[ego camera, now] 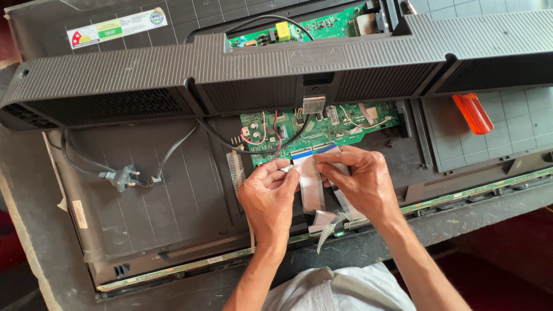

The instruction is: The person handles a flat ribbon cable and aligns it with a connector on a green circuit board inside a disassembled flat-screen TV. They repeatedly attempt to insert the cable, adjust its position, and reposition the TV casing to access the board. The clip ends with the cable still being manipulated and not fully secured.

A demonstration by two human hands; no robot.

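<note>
A flat television lies face down with its back opened. My left hand and my right hand meet over a white flat ribbon cable that runs down from a green circuit board. Both hands pinch the cable near its upper, blue-tipped end, just below the board's connectors. A second ribbon cable curls loose below my hands.
A black ribbed rear cover lies across the top, with another green board showing through a gap. A black power plug and cord rest at left. An orange screwdriver handle lies at right. The grey table's edge runs along the left.
</note>
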